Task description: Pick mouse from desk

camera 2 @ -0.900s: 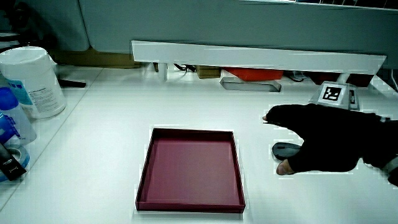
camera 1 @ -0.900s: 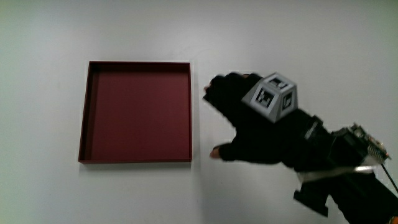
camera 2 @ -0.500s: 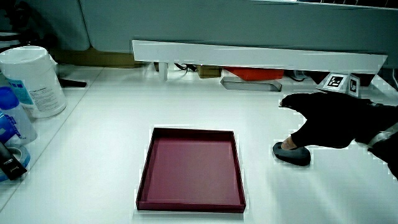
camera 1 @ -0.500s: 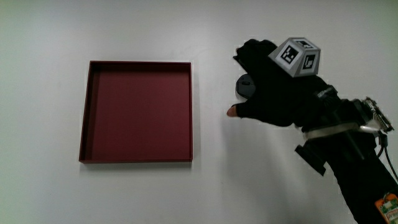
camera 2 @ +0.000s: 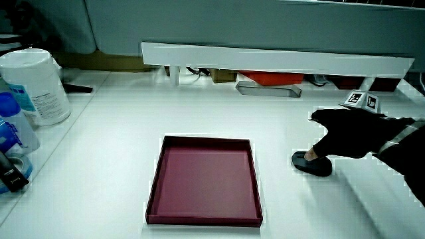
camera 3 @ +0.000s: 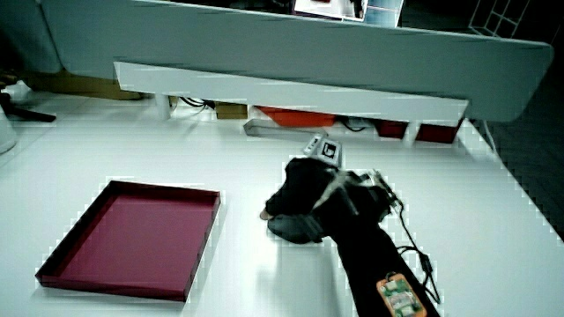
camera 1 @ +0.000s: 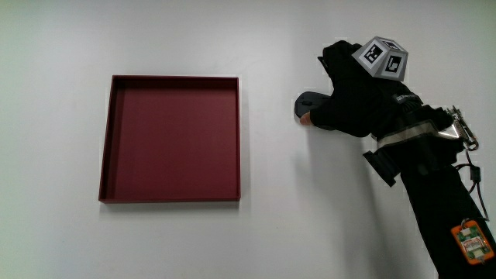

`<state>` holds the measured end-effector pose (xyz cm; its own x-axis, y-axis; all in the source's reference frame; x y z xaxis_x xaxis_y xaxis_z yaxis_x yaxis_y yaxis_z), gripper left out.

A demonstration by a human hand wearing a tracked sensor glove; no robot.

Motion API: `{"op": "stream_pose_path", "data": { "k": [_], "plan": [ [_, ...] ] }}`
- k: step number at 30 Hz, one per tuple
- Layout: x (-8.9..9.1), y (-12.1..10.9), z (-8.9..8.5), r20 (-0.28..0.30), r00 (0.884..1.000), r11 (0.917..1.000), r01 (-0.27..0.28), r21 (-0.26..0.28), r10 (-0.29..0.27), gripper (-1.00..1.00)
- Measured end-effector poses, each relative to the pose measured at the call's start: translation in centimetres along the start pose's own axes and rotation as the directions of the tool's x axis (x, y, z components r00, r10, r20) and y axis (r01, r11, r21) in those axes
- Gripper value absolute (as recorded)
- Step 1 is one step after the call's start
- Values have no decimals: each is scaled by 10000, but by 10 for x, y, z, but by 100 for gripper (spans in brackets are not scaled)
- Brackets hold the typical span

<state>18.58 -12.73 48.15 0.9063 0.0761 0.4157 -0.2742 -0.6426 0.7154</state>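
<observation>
White counter point(camera 1: 155, 31), w/ red tray point(camera 1: 172, 138) lying empty beside the work area. Mouse point(camera 1: 304, 106) is seen on the counter, near the tray; the hand point(camera 1: 350, 97) is draped over it, thumb at its edge, closing for lift. Vs. 0.5 s ago: hand shifted away from tray; mouse not yet raised.

dark grey mouse point(camera 1: 304, 104), low rounded shape, lying flat on the white bench point(camera 1: 310, 217) near the red tray point(camera 1: 170, 139), apart from its rim; mostly covered by the gloved hand point(camera 1: 349, 101), only the tray-side end shows
</observation>
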Motion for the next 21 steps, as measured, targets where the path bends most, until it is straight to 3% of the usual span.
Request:
{"op": "stream_pose_path", "data": {
  "k": [11,21],
  "plan": [
    [21,24,-25,133,9962,9948,870,-525,-864,0],
    [23,31,-33,389,9925,9897,1187,-801,-1159,0]
  ]
}}
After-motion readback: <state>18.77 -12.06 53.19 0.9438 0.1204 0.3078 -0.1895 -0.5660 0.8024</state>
